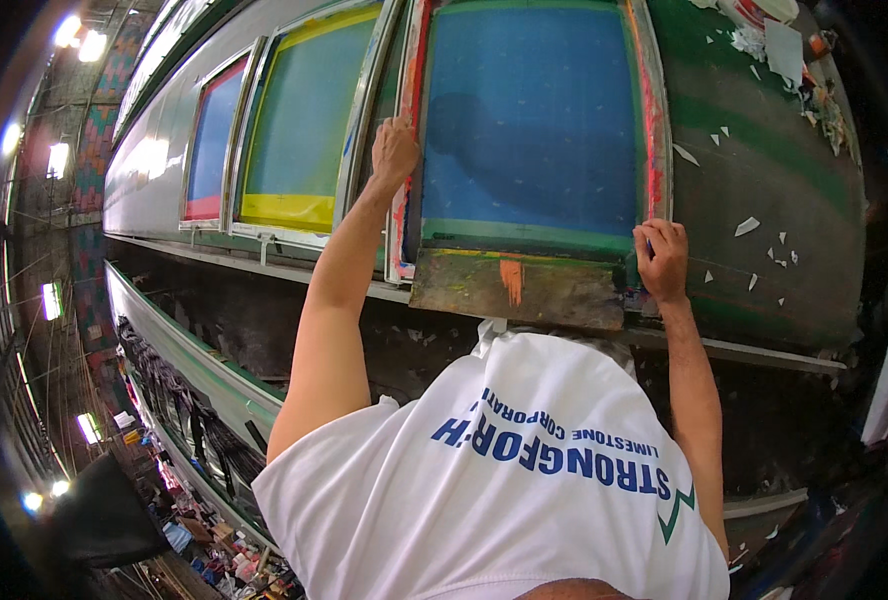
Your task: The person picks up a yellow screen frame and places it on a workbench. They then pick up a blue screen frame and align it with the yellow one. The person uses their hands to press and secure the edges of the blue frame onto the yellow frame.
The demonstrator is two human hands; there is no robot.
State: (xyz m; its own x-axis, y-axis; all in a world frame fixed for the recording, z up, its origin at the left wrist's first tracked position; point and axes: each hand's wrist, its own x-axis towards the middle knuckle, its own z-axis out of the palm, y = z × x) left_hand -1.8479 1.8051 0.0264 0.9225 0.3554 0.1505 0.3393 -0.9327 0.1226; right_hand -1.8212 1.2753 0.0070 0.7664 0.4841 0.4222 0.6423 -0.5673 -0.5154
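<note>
A large screen printing frame (pixel 653 130) with blue mesh lies on the long table in front of me, its side rails smeared with red and orange. My left hand (pixel 395 150) is closed on its left rail, about halfway up. My right hand (pixel 661 258) has its fingers curled over the lower end of the right rail. At the frame's near end is a paint-stained board (pixel 464 285) with an orange smear. Both palms are turned away, so what lies under my fingers is hidden.
Left along the table lie a yellow-edged screen frame (pixel 289 210) and a smaller one with red edges (pixel 204 207). Paper scraps (pixel 747 227) dot the dark tabletop (pixel 794 290) on the right. Rags and a white container (pixel 776 10) sit at the far right. A second long table (pixel 194 350) runs lower left.
</note>
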